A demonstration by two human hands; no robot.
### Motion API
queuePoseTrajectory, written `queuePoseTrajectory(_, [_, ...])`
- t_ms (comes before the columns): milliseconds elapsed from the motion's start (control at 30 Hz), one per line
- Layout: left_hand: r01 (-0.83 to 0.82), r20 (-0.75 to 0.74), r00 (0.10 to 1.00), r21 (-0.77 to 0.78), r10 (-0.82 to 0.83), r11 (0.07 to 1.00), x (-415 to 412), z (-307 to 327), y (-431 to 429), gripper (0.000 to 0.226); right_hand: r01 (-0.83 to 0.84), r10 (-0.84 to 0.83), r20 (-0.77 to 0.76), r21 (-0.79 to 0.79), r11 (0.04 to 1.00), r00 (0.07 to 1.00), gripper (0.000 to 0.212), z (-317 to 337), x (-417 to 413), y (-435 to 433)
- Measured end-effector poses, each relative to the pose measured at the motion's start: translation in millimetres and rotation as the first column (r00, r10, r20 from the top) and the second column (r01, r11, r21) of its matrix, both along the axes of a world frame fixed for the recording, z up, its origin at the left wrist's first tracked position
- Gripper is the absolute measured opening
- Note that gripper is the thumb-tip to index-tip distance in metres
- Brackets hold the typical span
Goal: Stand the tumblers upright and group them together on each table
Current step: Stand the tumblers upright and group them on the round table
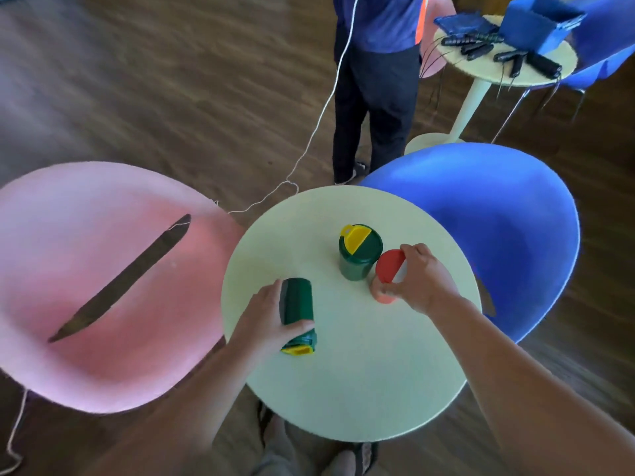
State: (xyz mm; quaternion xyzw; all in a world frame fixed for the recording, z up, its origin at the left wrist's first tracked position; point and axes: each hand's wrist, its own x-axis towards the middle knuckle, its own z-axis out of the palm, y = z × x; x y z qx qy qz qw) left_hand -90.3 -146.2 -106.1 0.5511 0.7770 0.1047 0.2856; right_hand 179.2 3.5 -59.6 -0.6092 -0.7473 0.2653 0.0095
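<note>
Left hand [266, 317] grips the fallen green tumbler [297, 310], long axis flat on the table [360, 372]; right hand [422, 280] grips the red tumbler [386, 274].

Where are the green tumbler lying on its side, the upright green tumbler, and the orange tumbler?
lying green tumbler [297, 302]: head view, on its dark green side wall.
upright green tumbler [355, 267]: head view, on its body below the lid.
orange tumbler [390, 266]: head view, on its red lid.

The round pale-green desk [360, 365] is carrying three tumblers: a green tumbler [357, 257] standing upright, a red tumbler [386, 273] just beside it, another green one [298, 312] lying sideways.
</note>
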Motion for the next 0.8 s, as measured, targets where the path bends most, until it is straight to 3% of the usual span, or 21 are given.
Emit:
queuePoseTrajectory(167, [-0.147,0.072,0.985,-0.097,0.155,0.984,20,-15,-24,0.085,-0.017,0.017,0.034,0.001,1.0,0.999,0.099,2,-2,1])
queuePoseTrajectory(500, [-0.254,0.118,0.959,-0.054,0.259,0.966,19,8,-8,0.044,-0.027,0.026,0.055,0.007,1.0,0.998,0.093,1,-2,0])
queuePoseTrajectory(600, [-0.273,0.085,0.956,-0.09,0.281,0.958,7,30,15,0.049,-0.019,0.019,0.054,0.007,1.0,0.998,0.094,1,-2,0])
queuePoseTrajectory(800, [-0.185,-0.067,0.982,-0.208,0.174,0.961,-4,53,70,0.07,-0.004,0.003,0.056,0.016,1.0,0.998,0.096,-1,-2,-2])
